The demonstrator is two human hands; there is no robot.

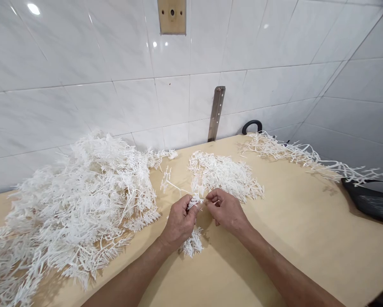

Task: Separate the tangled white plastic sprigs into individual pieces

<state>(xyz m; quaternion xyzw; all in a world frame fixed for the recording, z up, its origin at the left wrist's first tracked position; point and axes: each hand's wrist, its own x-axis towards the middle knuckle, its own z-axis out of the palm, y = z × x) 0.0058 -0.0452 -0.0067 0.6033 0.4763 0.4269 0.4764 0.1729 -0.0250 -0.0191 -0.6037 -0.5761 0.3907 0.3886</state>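
My left hand (180, 219) is closed around a white artificial plant branch (196, 199), with needle-like tufts. A thin bare stem of it reaches up and left, and a tufted part (193, 243) hangs below the hand. Right beside it, my right hand (226, 209) is closed in a pinch at the branch's tips; whatever lies between its fingertips is too small to make out. Just beyond the hands lies a flat pile of short white tufts (226, 172). To the left rises a big heap of white branches (92, 200).
Bare white stems (293, 153) lie in a row at the table's back right. A black mesh item (370, 198) rests at the right edge, and a black curved handle (252, 123) stands by the tiled wall (127, 102). A metal bracket (216, 113) is upright against the wall behind the wooden table (306, 226).
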